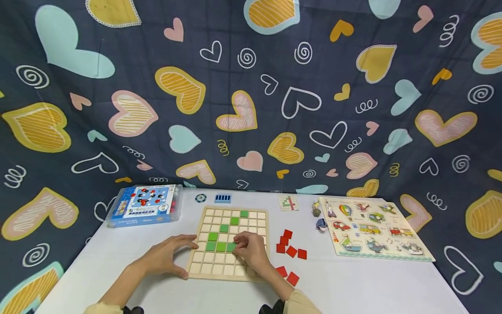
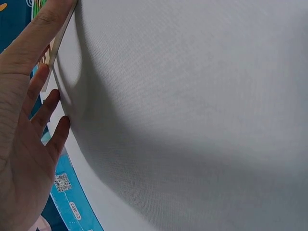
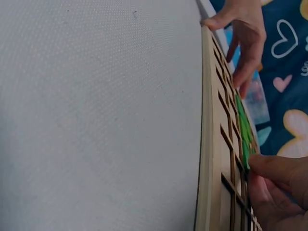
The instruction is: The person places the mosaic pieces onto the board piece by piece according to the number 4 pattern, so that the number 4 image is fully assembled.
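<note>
A wooden grid board (image 1: pixel 229 277) lies on the white table with several green square tiles (image 1: pixel 221 247) set in its cells. My left hand (image 1: pixel 166 257) rests at the board's left edge, thumb near the front corner and fingers spread farther up. In the left wrist view, the fingers (image 2: pixel 57 137) are fairly straight. Over the board's middle, my right hand (image 1: pixel 252 253) has its fingers curled, with thumb and index fingertip at a green tile (image 1: pixel 231 247) in the row of green ones. The right wrist view shows those fingertips pinching at the green tile's edge (image 3: pixel 246 156).
Several red square tiles (image 1: pixel 291 251) lie right of the board. A pattern card (image 1: pixel 288 203), small figures (image 1: pixel 321 224) and a vehicle puzzle board (image 1: pixel 376 229) are farther right. A plastic box (image 1: pixel 145 205) stands back left, near a round disc (image 1: pixel 201 198) and blue striped piece (image 1: pixel 222 199).
</note>
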`<state>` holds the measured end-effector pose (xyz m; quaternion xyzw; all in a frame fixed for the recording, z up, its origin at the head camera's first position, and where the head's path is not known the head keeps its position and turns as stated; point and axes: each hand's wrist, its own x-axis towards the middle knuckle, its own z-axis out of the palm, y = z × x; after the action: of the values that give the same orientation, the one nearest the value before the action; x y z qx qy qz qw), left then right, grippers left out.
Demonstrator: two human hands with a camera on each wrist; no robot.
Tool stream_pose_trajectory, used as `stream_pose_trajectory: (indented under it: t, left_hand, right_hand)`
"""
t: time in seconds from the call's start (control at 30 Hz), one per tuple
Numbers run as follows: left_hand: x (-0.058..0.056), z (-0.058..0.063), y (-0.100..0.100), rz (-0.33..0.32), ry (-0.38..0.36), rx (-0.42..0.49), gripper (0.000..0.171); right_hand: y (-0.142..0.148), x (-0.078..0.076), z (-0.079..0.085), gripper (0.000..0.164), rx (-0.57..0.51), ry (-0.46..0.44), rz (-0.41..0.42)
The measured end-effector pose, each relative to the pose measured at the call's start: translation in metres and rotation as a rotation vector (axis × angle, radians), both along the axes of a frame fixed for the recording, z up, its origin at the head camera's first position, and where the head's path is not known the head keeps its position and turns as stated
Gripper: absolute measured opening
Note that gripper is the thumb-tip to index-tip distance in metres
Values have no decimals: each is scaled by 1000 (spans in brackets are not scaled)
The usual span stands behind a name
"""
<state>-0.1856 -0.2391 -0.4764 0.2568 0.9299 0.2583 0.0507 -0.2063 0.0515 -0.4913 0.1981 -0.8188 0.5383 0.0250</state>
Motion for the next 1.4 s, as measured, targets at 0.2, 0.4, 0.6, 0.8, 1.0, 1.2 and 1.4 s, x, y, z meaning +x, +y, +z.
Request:
stream_pose_trajectory:
  t: [0.2, 0.4, 0.6, 0.8, 1.0, 1.2, 1.4]
  left_hand:
    - [-1, 3, 2, -2, -4, -1, 76]
    - [0, 4, 2, -7, -5, -3, 76]
    - [1, 4, 5, -33, 4, 7, 75]
    - [1, 3, 4, -8, 10, -12, 76]
    - [0, 6, 2, -10, 4, -7, 75]
    - [-1, 6, 3, -18, 13, -7, 75]
    - [-1, 8, 4, -21, 11, -10, 75]
  right_hand:
    - [18, 0, 3, 24, -17, -48, -25]
    - [65, 4, 5, 25, -3, -50, -81]
    - [128, 15, 9, 25, 87, -85, -246]
    - [175, 17, 1, 28, 190, -140, -284]
    - [191, 15, -10, 28, 162, -116, -204]
    - [190, 16, -11, 26, 47, -155, -290]
    - [186, 11, -7, 28, -46, -264, -319]
